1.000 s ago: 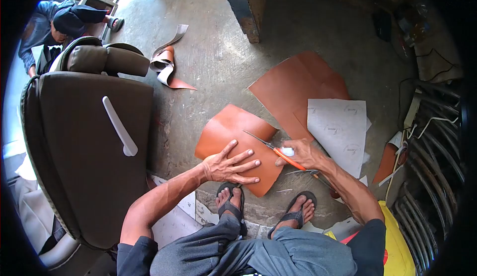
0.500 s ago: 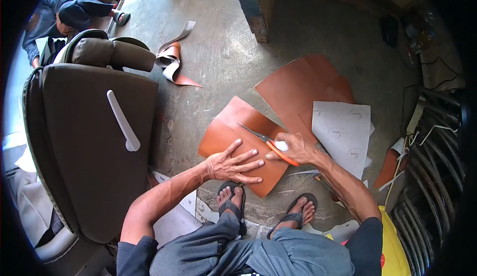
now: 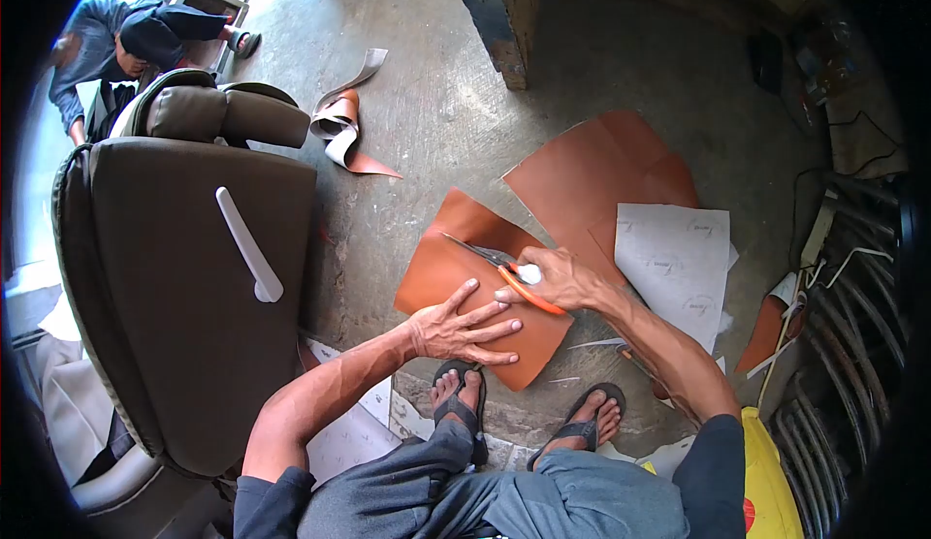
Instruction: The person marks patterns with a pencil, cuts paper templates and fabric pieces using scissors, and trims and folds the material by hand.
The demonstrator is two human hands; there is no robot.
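Observation:
A piece of orange-brown leather-like sheet [image 3: 427, 268] lies on the floor before my feet. My left hand [image 3: 461, 329] rests flat on it, fingers spread. My right hand [image 3: 553, 279] grips scissors [image 3: 525, 296] with orange handles and dark blades, which point to the upper left over the sheet. A small white object [image 3: 529, 274] shows between the right thumb and the handles; I cannot make out its kind. Whether the blades are cutting into the sheet is hard to tell.
More orange-brown sheet [image 3: 592, 175] and a white-backed sheet [image 3: 674, 258] lie ahead right. A curled strip [image 3: 339, 127] lies farther off. A dark brown padded seat [image 3: 194, 326] stands left, with another person [image 3: 107, 49] behind it. Metal tubing [image 3: 853, 345] is at right.
My right hand and the scissors have shifted left and slightly forward across the sheet. My left hand stays spread on it. The view has tilted slightly.

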